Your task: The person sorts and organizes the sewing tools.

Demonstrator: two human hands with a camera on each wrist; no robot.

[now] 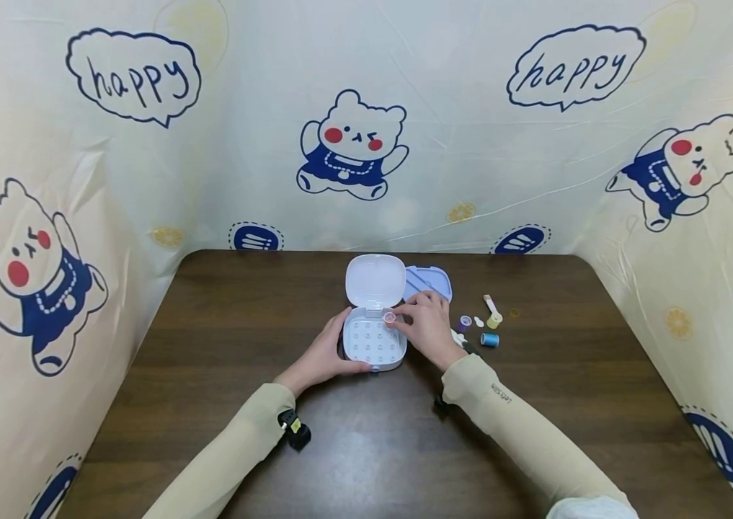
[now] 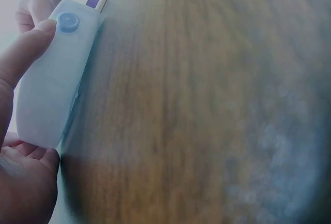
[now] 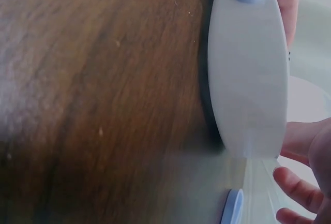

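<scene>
A small pale-blue and white box (image 1: 361, 355) stands on the table, its lid (image 1: 375, 280) raised at the back. Rows of short pegs line its inside. My left hand (image 1: 326, 353) grips the box from the left, thumb at the front near a round blue button (image 2: 68, 22) in the left wrist view. Over the back right corner of the pegs, my right hand (image 1: 429, 326) pinches a small pinkish spool (image 1: 389, 318) between thumb and finger. Whether the spool touches a peg I cannot tell. The right wrist view shows the box's side (image 3: 248, 69), but not the spool.
Behind my right hand lies a light-blue tray (image 1: 437, 281). To the right are a purple spool (image 1: 465, 323), a yellow spool (image 1: 494, 321), a blue spool (image 1: 489, 339) and a small white piece (image 1: 479, 322). A white stick-like item (image 1: 489, 303) touches the yellow spool.
</scene>
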